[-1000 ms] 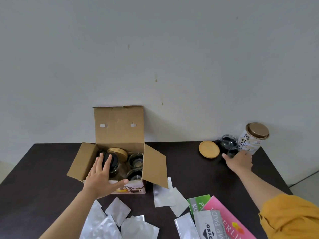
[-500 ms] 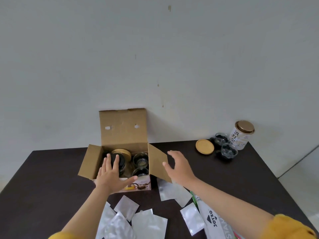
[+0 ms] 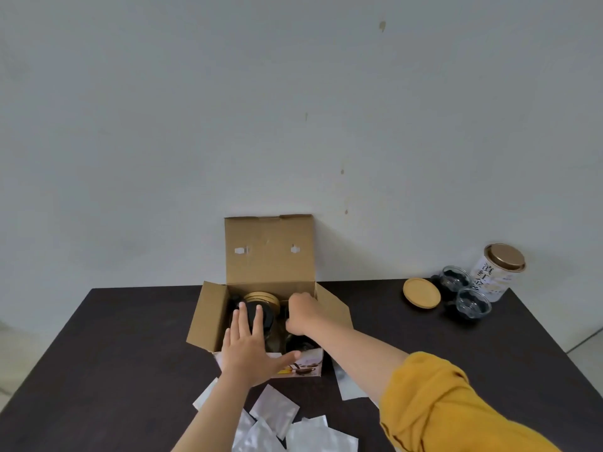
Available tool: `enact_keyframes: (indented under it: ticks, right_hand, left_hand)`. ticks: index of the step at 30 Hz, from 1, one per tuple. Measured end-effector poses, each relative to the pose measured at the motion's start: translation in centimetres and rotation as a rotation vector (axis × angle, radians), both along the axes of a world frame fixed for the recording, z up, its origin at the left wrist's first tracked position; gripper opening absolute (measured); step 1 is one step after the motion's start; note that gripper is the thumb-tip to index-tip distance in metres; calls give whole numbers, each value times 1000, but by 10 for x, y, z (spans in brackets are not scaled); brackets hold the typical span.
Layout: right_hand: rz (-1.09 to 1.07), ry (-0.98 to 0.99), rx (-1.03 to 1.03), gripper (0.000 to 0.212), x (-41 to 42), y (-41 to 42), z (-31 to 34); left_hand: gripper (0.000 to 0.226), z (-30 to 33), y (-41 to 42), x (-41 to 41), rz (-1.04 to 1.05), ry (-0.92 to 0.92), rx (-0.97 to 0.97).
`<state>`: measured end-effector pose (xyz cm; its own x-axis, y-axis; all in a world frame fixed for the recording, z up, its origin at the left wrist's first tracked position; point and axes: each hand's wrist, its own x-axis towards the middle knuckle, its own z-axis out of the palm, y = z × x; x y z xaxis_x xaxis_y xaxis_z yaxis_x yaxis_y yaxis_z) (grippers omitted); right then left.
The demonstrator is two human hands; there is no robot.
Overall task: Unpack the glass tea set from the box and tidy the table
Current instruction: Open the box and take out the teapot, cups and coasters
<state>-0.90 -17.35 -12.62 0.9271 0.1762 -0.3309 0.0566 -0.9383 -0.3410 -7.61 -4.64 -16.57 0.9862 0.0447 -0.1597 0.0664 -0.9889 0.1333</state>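
Observation:
An open cardboard box (image 3: 208,318) stands at the back middle of the dark table (image 3: 114,353), its lid up against the wall. Inside are a dark-lidded glass teapot (image 3: 268,318), a stack of bamboo coasters (image 3: 261,296) and a glass cup (image 3: 301,345) at the front right. My left hand (image 3: 251,347) lies flat with straight fingers over the box's front edge and the teapot. My right hand (image 3: 301,313) reaches into the back right compartment, fingers curled down round a glass cup that is mostly hidden. Two glass cups (image 3: 455,278) (image 3: 473,303) stand at the far right.
A bamboo coaster (image 3: 421,292) lies left of the two cups, and a gold-lidded tin (image 3: 499,272) stands behind them at the wall. Several silver foil pouches (image 3: 274,409) are scattered on the table's near side. The table's right edge runs close to the tin.
My right hand left the cups at the far right, swung left across the table and went down into the box. My left hand stayed on the box front.

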Motion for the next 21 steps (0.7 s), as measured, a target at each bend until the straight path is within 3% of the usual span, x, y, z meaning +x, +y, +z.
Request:
enact_keyframes:
  ticks: [3, 9, 14, 21]
  right_hand:
    - [56, 52, -150, 23, 13, 10, -11]
    - [118, -32, -351, 50, 31, 16, -26]
    - [85, -97, -267, 57, 33, 12, -29]
    - [64, -266, -120, 83, 25, 4, -26]
  left_hand:
    - [140, -1, 1, -2, -15, -8, -9]
    - [137, -1, 1, -1, -39, 10, 7]
    - [137, -3, 0, 0, -43, 36, 23]
    - [135, -4, 0, 1, -38, 63, 55]
